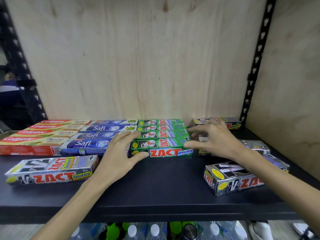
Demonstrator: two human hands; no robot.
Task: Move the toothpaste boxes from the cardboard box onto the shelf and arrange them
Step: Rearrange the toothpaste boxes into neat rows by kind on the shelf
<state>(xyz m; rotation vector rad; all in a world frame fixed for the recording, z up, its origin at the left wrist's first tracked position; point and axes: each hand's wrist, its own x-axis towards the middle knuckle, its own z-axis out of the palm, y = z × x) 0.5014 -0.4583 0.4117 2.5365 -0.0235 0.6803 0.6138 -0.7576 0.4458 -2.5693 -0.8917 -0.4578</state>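
Both hands are at the green Zact Whitening row [161,135] mid-shelf, squaring it up. Left hand [119,153] is spread open, thumb against the front box's [161,148] left front corner, fingers laid over the left ends of the boxes behind. Right hand [213,137] is open too, fingertips touching the right ends of the front boxes, nothing gripped. Looks like a two-sided squeeze to line up the ends, not a pick. Shelf [164,184] layout so far: red Colgate boxes [43,134] far left, blue Safi boxes [102,135] next, green Zact after that, four deep each, long sides touching, labels facing front. That's grouping by brand, so my read is the silver ones get their own column on the right. Silver Zact Smokers boxes are unsorted: one [52,170] lies loose at front left, well apart from its kind, another [242,177] sits skewed at front right under the right forearm, more lie behind the right hand [256,146], and one at the back right [225,122] against the plywood back panel [138,58]. Cardboard box is not in view, so can't tell if any stock is left in it. Judgement: transfer largely done, arranging about two thirds through; the left stray must cross over. Risk: right forearm hangs just above the skewed silver box and could knock it. Water bottles [154,229] on the level below.
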